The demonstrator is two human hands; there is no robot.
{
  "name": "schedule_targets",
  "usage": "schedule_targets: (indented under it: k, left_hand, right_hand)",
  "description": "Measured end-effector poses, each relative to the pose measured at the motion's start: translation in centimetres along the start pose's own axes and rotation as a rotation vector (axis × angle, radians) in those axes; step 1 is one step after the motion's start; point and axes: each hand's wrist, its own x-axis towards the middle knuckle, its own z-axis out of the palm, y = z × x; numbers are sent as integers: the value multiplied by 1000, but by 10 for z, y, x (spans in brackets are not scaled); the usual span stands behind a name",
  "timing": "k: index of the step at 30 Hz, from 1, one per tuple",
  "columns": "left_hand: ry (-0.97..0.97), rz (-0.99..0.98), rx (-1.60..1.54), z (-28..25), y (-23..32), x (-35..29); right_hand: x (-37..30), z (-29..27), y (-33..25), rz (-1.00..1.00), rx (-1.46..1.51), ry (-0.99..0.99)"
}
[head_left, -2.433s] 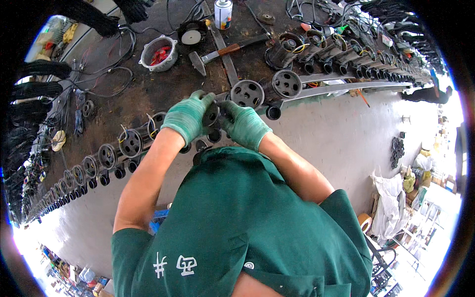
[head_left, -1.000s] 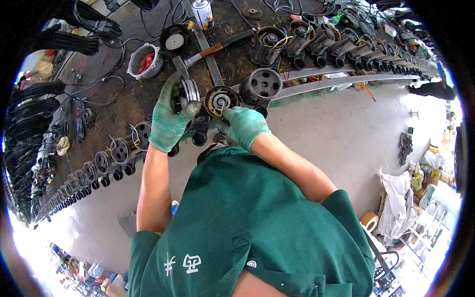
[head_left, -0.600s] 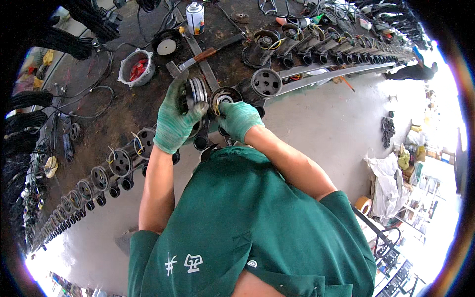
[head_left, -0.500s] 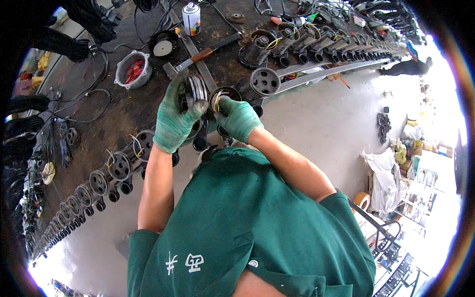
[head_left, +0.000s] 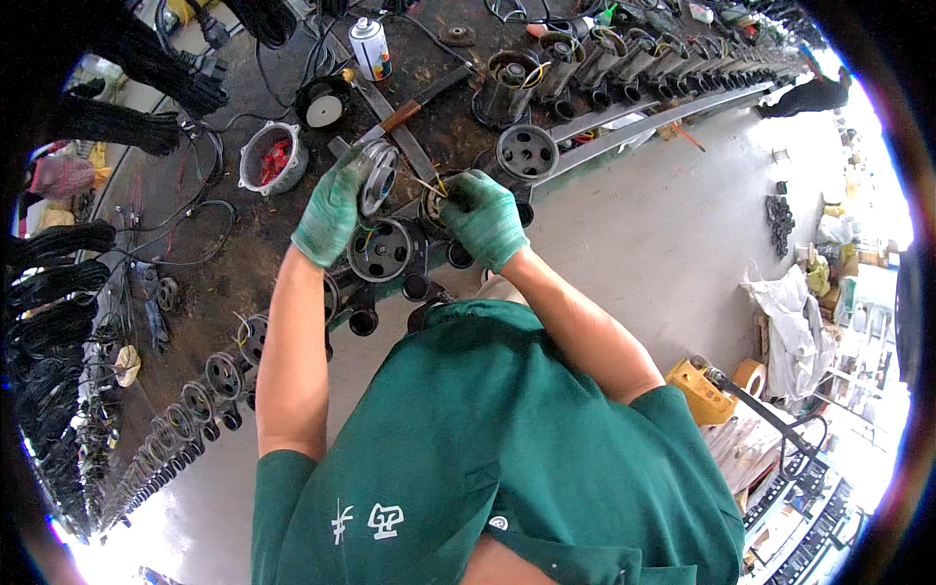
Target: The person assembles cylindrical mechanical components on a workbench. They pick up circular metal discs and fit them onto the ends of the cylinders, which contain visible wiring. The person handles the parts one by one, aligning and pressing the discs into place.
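Observation:
Both hands wear green gloves over a dark workbench (head_left: 234, 273). My left hand (head_left: 331, 207) grips a round silver end cap (head_left: 376, 177), tilted on its edge. My right hand (head_left: 485, 216) holds a dark cylindrical motor body (head_left: 434, 203) with thin yellow wires coming out of its top. Just below the cap lies a black round motor housing (head_left: 380, 251) with holes in its face. Another black housing (head_left: 526, 152) stands to the right of my right hand.
A long row of similar motor parts (head_left: 195, 409) lines the bench edge, running left and to the far right (head_left: 663, 58). A hammer (head_left: 405, 112), a spray can (head_left: 370, 47), a small white tub of red pieces (head_left: 269, 156) and black cable bundles (head_left: 58, 273) lie behind.
Both hands have lifted from the bench-edge row and moved further in. The left hand picked up the silver cap and now holds it close to the motor body in the right hand.

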Motion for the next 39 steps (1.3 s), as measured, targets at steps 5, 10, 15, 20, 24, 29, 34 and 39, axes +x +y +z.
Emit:
schedule_targets:
  k: [5, 10, 15, 20, 24, 29, 34, 39]
  left_hand:
    - [-87, -283, 146, -21, 6, 28]
    - [-72, -351, 109, -7, 19, 31]
    - [-27, -325, -22, 10, 27, 25]
    - [-68, -293, -159, 13, 20, 21]
    - [-142, -234, -71, 9, 12, 19]
    - [-207, -161, -35, 22, 24, 16]
    - [-247, -119, -4, 17, 18, 16]
    - [-307, -165, -3, 16, 12, 16]
  right_hand:
    - [4, 2, -1, -29, 50, -10]
    - [4, 4, 6, 17, 206, -13]
    - [4, 2, 10, -62, 215, 6]
    - [6, 0, 10, -128, 49, 25]
    - [3, 2, 9, -163, -58, -10]
    - [2, 1, 2, -115, -144, -68]
    - [0, 2, 4, -181, -104, 1]
    - [3, 2, 3, -111, -89, -52]
